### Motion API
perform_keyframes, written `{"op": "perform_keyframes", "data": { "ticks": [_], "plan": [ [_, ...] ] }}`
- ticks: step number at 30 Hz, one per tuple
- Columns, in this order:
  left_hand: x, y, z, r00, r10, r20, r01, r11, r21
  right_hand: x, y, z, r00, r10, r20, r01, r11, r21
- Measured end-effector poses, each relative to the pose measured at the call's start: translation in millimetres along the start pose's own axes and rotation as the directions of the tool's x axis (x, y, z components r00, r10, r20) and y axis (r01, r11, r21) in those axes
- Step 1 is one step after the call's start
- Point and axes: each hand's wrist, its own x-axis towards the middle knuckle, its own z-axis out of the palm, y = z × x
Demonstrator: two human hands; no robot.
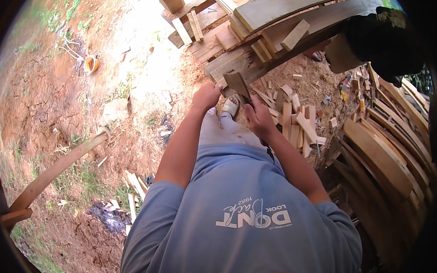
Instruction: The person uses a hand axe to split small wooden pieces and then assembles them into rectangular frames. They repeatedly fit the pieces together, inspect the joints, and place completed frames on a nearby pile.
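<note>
In my right hand (260, 118) is a short, dark-edged wooden tool (235, 83), its broad brown end pointing away from me over the near edge of the bench. Its exact kind is not clear. The fingers wrap round its near end. My left hand (207, 96) is closed just left of it, fingertips pressed together by the bench's near corner. What they pinch, if anything, is too small to make out. The plank workbench (233, 63) lies right ahead of both hands, with small cut wood blocks (262, 49) along it.
Long curved boards (378, 152) are stacked at the right. Wood offcuts (302, 126) and shavings litter the ground beside my feet. Another person (379, 42) in dark clothing is at the upper right. A bent wooden piece (61, 168) and an orange container (91, 64) are at the left.
</note>
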Motion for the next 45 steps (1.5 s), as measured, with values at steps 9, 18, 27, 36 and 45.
{"op": "perform_keyframes", "data": {
  "ticks": [9, 18, 27, 36, 45],
  "plan": [
    [-12.6, 17.5, -12.0, 1.0, -0.017, 0.008, 0.017, 1.0, 0.009, 22.5, 55.7, 5.0, 0.999, 0.033, -0.028, -0.036, 0.992, -0.117],
    [-11.0, 12.4, -3.7, 0.999, -0.026, -0.03, 0.026, 1.0, 0.005, -11.9, 10.7, -7.5, 0.993, -0.093, -0.067, 0.083, 0.986, -0.145],
    [-10.2, 13.4, -3.7, 0.999, -0.033, -0.025, 0.033, 0.999, 0.006, 13.8, 77.1, 21.8, 0.968, -0.242, -0.07, 0.193, 0.89, -0.414],
    [-18.8, 25.0, -15.8, 0.997, -0.067, 0.024, 0.068, 0.997, -0.037, 11.3, 72.2, 21.6, 0.945, -0.3, -0.129, 0.229, 0.889, -0.396],
    [-12.0, 14.4, -7.2, 0.999, -0.042, -0.005, 0.042, 0.999, -0.034, -10.0, 36.3, 5.3, 1.0, -0.007, -0.018, 0.002, 0.977, -0.215]
  ]
}}
